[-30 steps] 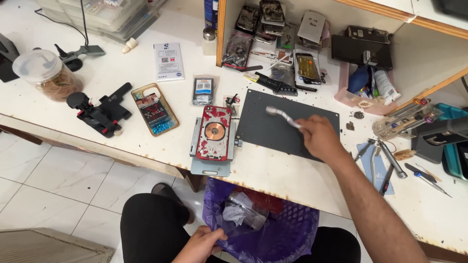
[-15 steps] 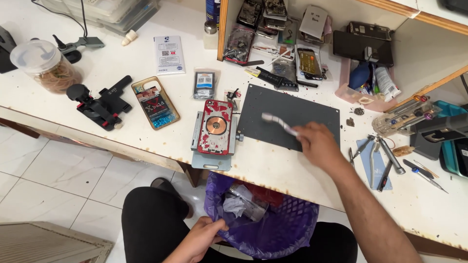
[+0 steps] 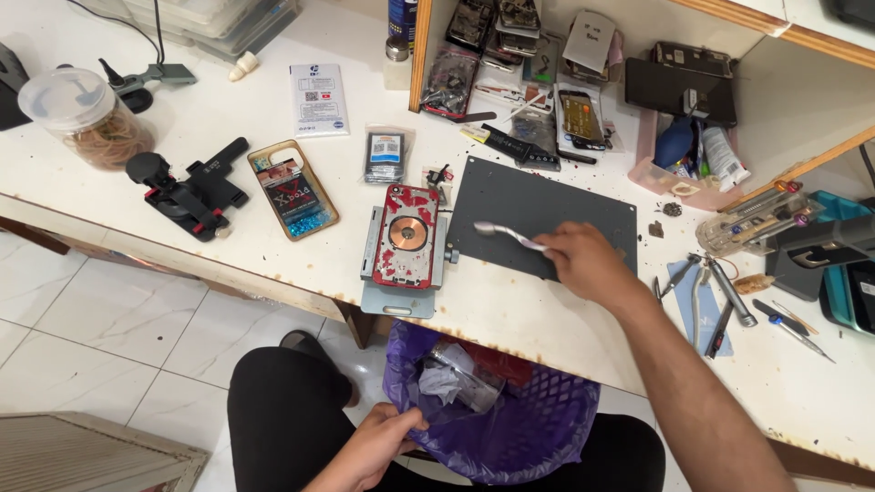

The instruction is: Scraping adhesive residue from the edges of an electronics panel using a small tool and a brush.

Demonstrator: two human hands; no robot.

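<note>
Brush (image 3: 506, 234), small, pale, is gripped in closed right hand (image 3: 583, 262) w/ bristle end held over dark grey work mat (image 3: 583, 205), left of centre. Purple-lined waste bin (image 3: 510, 428) is held at rim by closed left hand (image 3: 378, 446), below bench edge. Opened phone back in clamp jig (image 3: 403, 239) is set just beside mat. Mat looks mostly swept; specks are left at its right edge.
</note>
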